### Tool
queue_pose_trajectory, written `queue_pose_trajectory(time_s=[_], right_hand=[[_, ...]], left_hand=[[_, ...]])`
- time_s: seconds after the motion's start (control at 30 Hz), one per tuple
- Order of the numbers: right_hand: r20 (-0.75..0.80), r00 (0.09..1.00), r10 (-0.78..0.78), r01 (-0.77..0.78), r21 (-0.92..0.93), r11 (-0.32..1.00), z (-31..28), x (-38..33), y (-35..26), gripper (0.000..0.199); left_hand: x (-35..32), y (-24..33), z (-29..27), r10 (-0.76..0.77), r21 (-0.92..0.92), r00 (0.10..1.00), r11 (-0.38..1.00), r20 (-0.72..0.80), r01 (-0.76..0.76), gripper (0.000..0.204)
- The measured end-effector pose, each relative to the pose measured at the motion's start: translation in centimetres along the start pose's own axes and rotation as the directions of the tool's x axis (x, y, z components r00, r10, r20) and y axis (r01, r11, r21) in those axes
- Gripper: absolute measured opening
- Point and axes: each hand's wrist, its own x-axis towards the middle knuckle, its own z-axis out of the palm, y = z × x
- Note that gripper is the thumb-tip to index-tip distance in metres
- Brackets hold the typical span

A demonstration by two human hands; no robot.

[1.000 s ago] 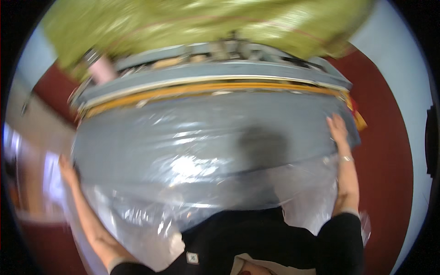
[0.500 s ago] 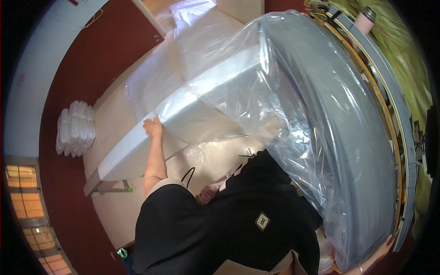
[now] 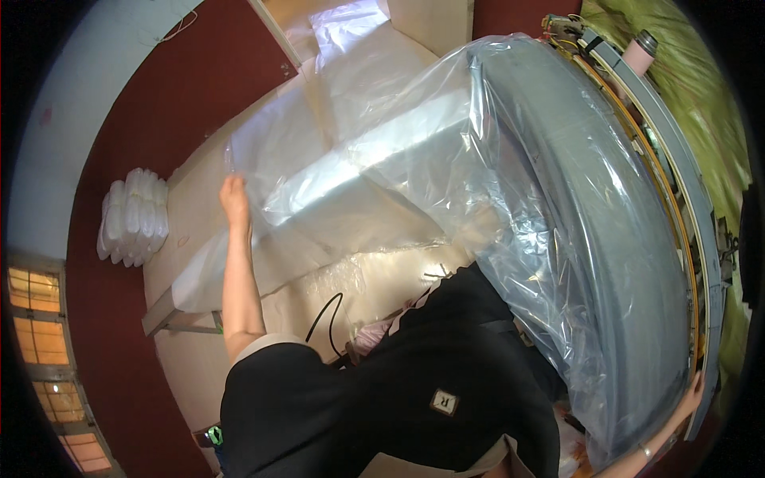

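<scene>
My left hand (image 3: 234, 197) is closed on the left edge of a clear plastic sheet (image 3: 279, 139), lifting it slightly. The sheet drapes over a long pale-blue panel (image 3: 382, 143) that slopes from the middle down to the lower left. It joins the clear wrap around a large grey-blue curved body (image 3: 606, 207) on the right. At the lower right my right hand (image 3: 692, 394) lies along that body's outer edge, fingers stretched out, partly seen. Beside it runs a grey rail (image 3: 677, 159) with orange-brown strips.
White wrapped bundles (image 3: 131, 217) lie by the dark red floor (image 3: 111, 334) at left. A pink bottle (image 3: 640, 52) stands at the upper right, near yellow-green sheeting (image 3: 693, 88). A black cable (image 3: 325, 311) loops by my body. Barred windows (image 3: 36, 327) glow at far left.
My left hand has moved from the panel's edge up and left, now pulling the plastic sheet over more of the panel. My right hand has slid farther up along the outer edge.
</scene>
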Motion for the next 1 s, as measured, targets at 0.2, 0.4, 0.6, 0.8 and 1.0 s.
queue_pose_trajectory(time_s=[0.2, 0.4, 0.6, 0.8, 1.0], right_hand=[[0.219, 0.914, -0.34, 0.145, 0.607, 0.781, 4.3, -1.6, -28.7, 0.038], [-0.156, 0.674, -0.722, 0.255, 0.967, 0.029, 1.6, -10.0, -49.9, 0.075], [0.263, 0.666, -0.698, -0.026, 0.943, 0.33, 3.9, -13.9, -43.8, 0.02], [-0.073, 0.983, -0.17, 0.181, 0.571, 0.8, -0.3, -14.7, -27.5, 0.009], [-0.409, 0.837, 0.364, 0.195, 0.844, 0.501, -10.9, -13.4, -14.2, 0.012]], left_hand=[[-6.6, 33.5, 10.3, 0.788, -0.637, 0.456, 0.608, 0.413, -0.474, 0.016], [-16.8, 48.4, 14.9, 0.928, -0.897, 0.075, 0.372, 0.365, -0.237, 0.011], [-18.9, 58.7, 15.5, 0.834, -0.844, 0.489, 0.44, 0.257, -0.307, 0.013], [-11.7, 63.1, 22.0, 0.836, -0.886, 0.519, 0.095, -0.177, -0.455, 0.019], [-23.0, 63.7, 26.6, 0.871, -0.872, 0.032, 0.49, 0.49, 0.008, 0.033]])
